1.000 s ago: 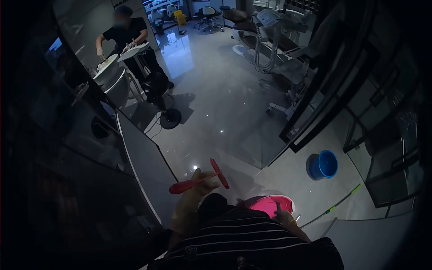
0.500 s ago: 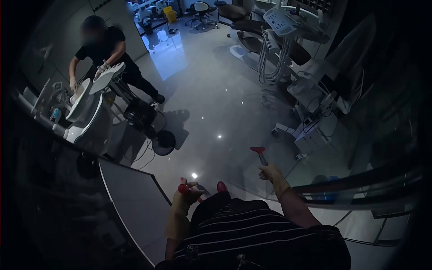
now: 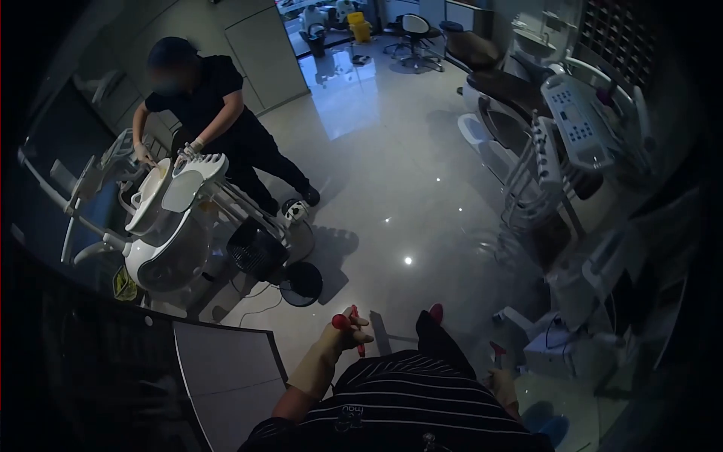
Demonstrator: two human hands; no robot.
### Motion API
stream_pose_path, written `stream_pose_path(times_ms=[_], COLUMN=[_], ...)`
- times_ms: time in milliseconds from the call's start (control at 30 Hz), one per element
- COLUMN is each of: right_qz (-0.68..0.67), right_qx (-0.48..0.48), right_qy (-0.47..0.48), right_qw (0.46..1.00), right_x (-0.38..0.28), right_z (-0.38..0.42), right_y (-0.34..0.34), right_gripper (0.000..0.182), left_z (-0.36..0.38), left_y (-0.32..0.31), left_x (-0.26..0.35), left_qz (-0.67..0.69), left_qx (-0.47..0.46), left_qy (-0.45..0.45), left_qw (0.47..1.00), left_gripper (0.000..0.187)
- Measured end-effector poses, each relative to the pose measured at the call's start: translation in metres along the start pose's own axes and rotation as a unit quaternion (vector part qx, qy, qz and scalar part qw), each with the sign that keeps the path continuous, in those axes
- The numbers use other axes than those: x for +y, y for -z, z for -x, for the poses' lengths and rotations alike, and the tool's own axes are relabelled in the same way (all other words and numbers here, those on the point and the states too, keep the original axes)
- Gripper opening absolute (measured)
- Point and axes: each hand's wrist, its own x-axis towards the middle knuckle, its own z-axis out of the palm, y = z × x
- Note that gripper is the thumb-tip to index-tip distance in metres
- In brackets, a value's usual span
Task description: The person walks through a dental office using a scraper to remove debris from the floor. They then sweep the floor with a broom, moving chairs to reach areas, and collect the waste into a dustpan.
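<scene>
My left hand [image 3: 345, 330] is closed around a red-handled tool [image 3: 340, 322] held low in front of my striped shirt [image 3: 407, 399]. My right hand [image 3: 501, 383] hangs by my right side and grips a small tool with a red head [image 3: 497, 350]. Both hands are above a glossy tiled floor [image 3: 392, 173]. The red tip of my shoe [image 3: 435, 312] shows between them.
Another person [image 3: 207, 98] in dark clothes and gloves bends over a white dental unit [image 3: 169, 218] at the left. A round stool base [image 3: 301, 283] stands near it. A dental chair with an instrument tray [image 3: 576, 128] fills the right. A glass partition [image 3: 226, 369] stands at the lower left.
The view has swung from the buckets by the glass wall towards the room. My right hand dropped from raised in front to my side. The left hand still holds its red tool.
</scene>
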Motion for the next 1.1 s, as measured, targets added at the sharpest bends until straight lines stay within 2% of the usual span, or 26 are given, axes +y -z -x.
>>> stream_pose_path(times_ms=[33,67,100,133,167,200,233,267,333,367,400,467,600,667,700,733,767,800,867,900,933,967,1033,1100], right_qz=[0.183,0.333,0.338,0.219,0.092,0.106,0.146,0.188,0.191,0.176,0.198,0.205,0.227,0.246,0.252,0.264,0.256,0.242,0.15,0.202,0.2,0.243,0.212,0.162], right_qx=[-0.06,-0.122,-0.141,-0.091,-0.034,-0.052,-0.046,-0.039,-0.086,-0.115,-0.13,-0.177,-0.177,-0.139,-0.118,-0.112,-0.033,0.051,0.014,-0.011,-0.028,0.038,0.036,0.062], right_qy=[0.289,0.544,0.548,0.363,0.147,0.152,0.177,0.204,0.209,0.203,0.208,0.269,0.261,0.231,0.204,0.2,0.183,0.163,0.129,0.113,0.132,0.165,0.144,0.105], right_qw=[0.938,0.76,0.752,0.901,0.984,0.981,0.972,0.96,0.955,0.956,0.949,0.924,0.921,0.931,0.939,0.937,0.948,0.955,0.98,0.973,0.97,0.955,0.966,0.979], right_x=[-0.031,-0.064,-0.112,-0.174,-0.237,-0.29,-0.338,-0.382,-0.462,-0.496,-0.527,-0.587,-0.681,-0.719,-0.735,-0.751,-0.765,-0.776,-0.805,-0.821,-0.829,-0.844,-0.876,-0.908], right_z=[-0.027,-0.044,-0.045,-0.033,-0.011,-0.005,0.0,0.002,0.0,-0.003,-0.006,-0.017,-0.064,-0.089,-0.097,-0.102,-0.107,-0.108,-0.143,-0.142,-0.125,-0.102,-0.103,-0.105], right_y=[0.004,0.0,-0.021,-0.055,-0.087,-0.11,-0.133,-0.155,-0.204,-0.228,-0.249,-0.292,-0.349,-0.353,-0.355,-0.36,-0.362,-0.36,-0.341,-0.333,-0.333,-0.351,-0.364,-0.384], right_gripper=[0.034,0.033,0.033,0.03,0.027,0.027,0.029,0.033,0.031,0.03,0.03,0.032,0.037,0.041,0.043,0.043,0.045,0.047,0.05,0.06,0.063,0.055,0.065,0.071], left_z=[-0.02,-0.042,-0.057,-0.065,-0.072,-0.078,-0.084,-0.095,-0.118,-0.134,-0.148,-0.178,-0.283,-0.326,-0.341,-0.354,-0.369,-0.392,-0.413,-0.415,-0.434,-0.443,-0.49,-0.523], left_y=[-0.004,-0.024,-0.028,0.0,0.048,0.1,0.14,0.15,0.162,0.161,0.18,0.224,0.229,0.255,0.271,0.285,0.295,0.285,0.326,0.352,0.356,0.382,0.352,0.369], left_x=[-0.008,-0.026,-0.039,-0.036,-0.017,0.0,0.004,-0.002,-0.016,-0.027,-0.033,-0.044,-0.116,-0.155,-0.178,-0.202,-0.221,-0.247,-0.271,-0.284,-0.31,-0.322,-0.373,-0.4], left_qz=[0.009,0.398,0.71,0.706,0.637,0.555,0.636,0.64,0.871,0.892,0.894,0.896,0.908,0.897,0.901,0.9,0.897,0.931,0.895,0.859,0.88,0.857,0.894,0.9], left_qx=[0.005,0.102,0.196,0.213,0.2,0.18,0.134,0.153,0.128,0.139,0.161,0.142,0.178,0.155,0.156,0.147,0.135,0.136,0.179,0.192,0.149,0.153,0.119,0.112], left_qy=[0.019,-0.043,-0.104,-0.091,0.041,0.176,0.247,0.263,0.261,0.211,0.215,0.255,0.274,0.293,0.292,0.265,0.239,0.14,0.21,0.233,0.213,0.238,0.184,0.204], left_qw=[1.0,0.911,0.668,0.669,0.743,0.793,0.718,0.706,0.396,0.375,0.358,0.335,0.262,0.292,0.282,0.313,0.347,0.309,0.349,0.413,0.398,0.431,0.39,0.369], left_gripper=[0.03,0.03,0.04,0.04,0.038,0.037,0.036,0.036,0.049,0.054,0.054,0.049,0.052,0.055,0.055,0.055,0.055,0.055,0.058,0.06,0.059,0.057,0.055,0.063])
